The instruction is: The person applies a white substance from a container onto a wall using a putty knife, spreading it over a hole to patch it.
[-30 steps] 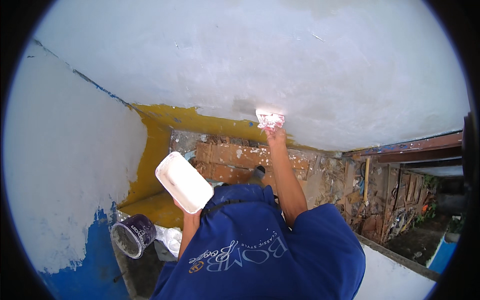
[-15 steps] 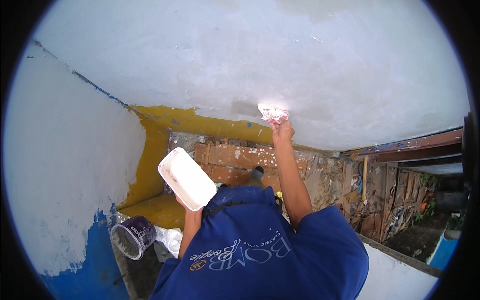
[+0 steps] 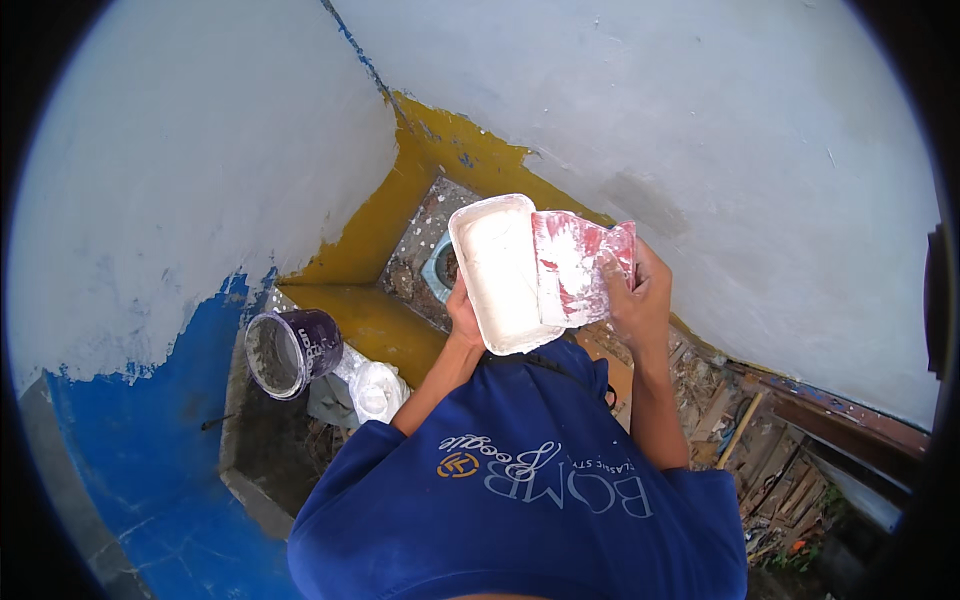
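Observation:
My left hand (image 3: 464, 312) grips a white rectangular tray (image 3: 497, 270) from its left side and underneath. Pale paste, smooth on top, lies in the tray. In my right hand (image 3: 642, 300) is a red putty spreader (image 3: 583, 262), its broad face smeared with white. The thumb lies on top of the spreader and the other fingers are mostly behind it. The spreader's straight edge is at the tray's right rim; whether it touches the paste I cannot tell.
Ahead and to the left, whitish coated walls (image 3: 720, 120) meet in a corner, with mustard paint (image 3: 340, 245) low down and blue paint (image 3: 170, 440) at left. A dark purple bucket (image 3: 318, 342) stands left, beside a white plastic bag (image 3: 380, 390). Wooden boards and debris (image 3: 715, 405) lie at right.
The spreader has come away from the wall to the tray's right rim in my right hand. The tray has moved right and up in view. The view has swung toward the left corner.

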### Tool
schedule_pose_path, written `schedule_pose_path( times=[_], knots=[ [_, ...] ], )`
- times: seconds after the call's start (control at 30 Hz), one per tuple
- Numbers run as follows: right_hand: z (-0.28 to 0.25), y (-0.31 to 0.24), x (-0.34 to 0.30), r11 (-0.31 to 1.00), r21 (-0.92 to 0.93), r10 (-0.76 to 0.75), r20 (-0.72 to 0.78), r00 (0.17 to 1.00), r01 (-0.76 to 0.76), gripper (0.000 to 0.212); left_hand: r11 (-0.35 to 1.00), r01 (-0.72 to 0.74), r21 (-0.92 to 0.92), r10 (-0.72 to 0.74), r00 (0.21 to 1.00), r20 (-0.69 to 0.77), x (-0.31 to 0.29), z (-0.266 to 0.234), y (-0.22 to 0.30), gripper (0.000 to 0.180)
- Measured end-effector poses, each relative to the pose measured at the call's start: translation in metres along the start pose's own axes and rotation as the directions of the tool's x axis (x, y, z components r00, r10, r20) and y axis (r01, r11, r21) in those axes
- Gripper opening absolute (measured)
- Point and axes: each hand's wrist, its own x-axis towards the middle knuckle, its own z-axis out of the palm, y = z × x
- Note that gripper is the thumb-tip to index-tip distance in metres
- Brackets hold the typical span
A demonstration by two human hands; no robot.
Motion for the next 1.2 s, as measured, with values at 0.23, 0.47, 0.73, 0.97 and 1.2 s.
schedule_pose_path(
  times=[0.23,0.47,0.73,0.97,1.2],
  knots=[
    [0.072,0.003,0.003,0.624,-0.687,-0.127,0.381,0.916,0.373,0.021,0.999,-0.020,-0.034,0.018,0.998,-0.060,-0.013,0.005,-0.001,0.070],
    [0.086,0.005,0.002,0.707,-0.535,-0.173,0.504,0.846,0.463,0.016,0.994,-0.056,-0.097,0.048,0.996,-0.077,-0.021,-0.004,0.002,0.067],
    [0.086,-0.020,0.001,0.766,-0.518,-0.076,0.514,0.854,0.380,0.024,0.984,-0.068,-0.162,0.071,0.997,0.013,-0.014,0.001,0.006,0.066],
    [0.085,-0.023,0.013,0.724,-0.568,-0.149,0.425,0.893,0.391,0.029,0.983,-0.151,-0.100,0.141,0.985,-0.094,-0.008,0.012,0.013,0.069],
    [0.143,-0.012,0.001,0.570,-0.571,-0.077,0.678,0.731,0.590,0.027,0.931,-0.275,-0.239,0.228,0.951,-0.207,-0.033,-0.011,0.020,0.065]
  ],
)
